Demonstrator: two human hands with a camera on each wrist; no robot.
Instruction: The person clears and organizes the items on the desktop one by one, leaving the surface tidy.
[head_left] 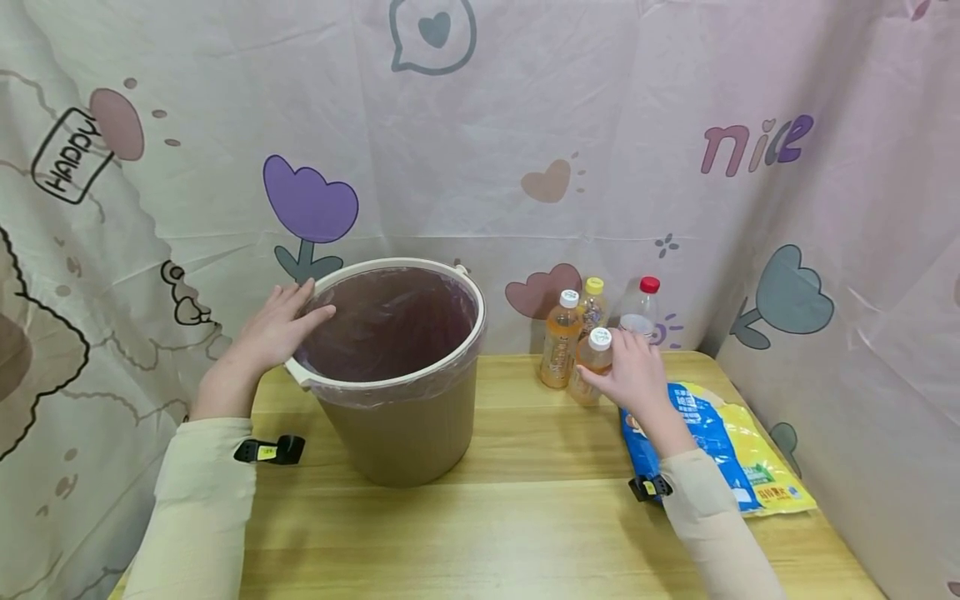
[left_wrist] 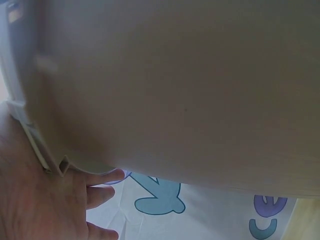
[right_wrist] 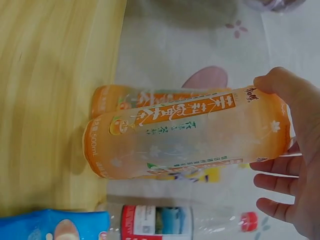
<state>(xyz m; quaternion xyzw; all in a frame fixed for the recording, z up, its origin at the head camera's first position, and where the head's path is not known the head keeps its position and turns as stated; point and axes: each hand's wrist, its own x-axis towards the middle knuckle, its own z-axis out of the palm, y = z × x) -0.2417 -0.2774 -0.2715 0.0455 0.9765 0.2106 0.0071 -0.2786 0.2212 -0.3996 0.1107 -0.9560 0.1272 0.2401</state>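
1. Table (head_left: 525, 533): wood-grain surface, supports all items.
2. Packet (head_left: 723, 442): blue and yellow; lies at the right, partly hidden by the right forearm.
3. Bin (head_left: 408, 433): upright, left of centre; clear liner (head_left: 390, 390) folded over the rim.
4. Left hand (head_left: 272, 332): rests on the bin's left rim; fingers extended and spread.
5. Right hand (head_left: 636, 375): thumb and fingers grip the near orange bottle (right_wrist: 187, 132) by its upper part, right of the bin. Base contact with the table: cannot be determined.
6. White-capped bottle (head_left: 558, 346), yellow-capped bottle (head_left: 593, 308), red-capped bottle (head_left: 637, 319): upright behind.
7. Printed curtain (head_left: 450, 150): backdrop.
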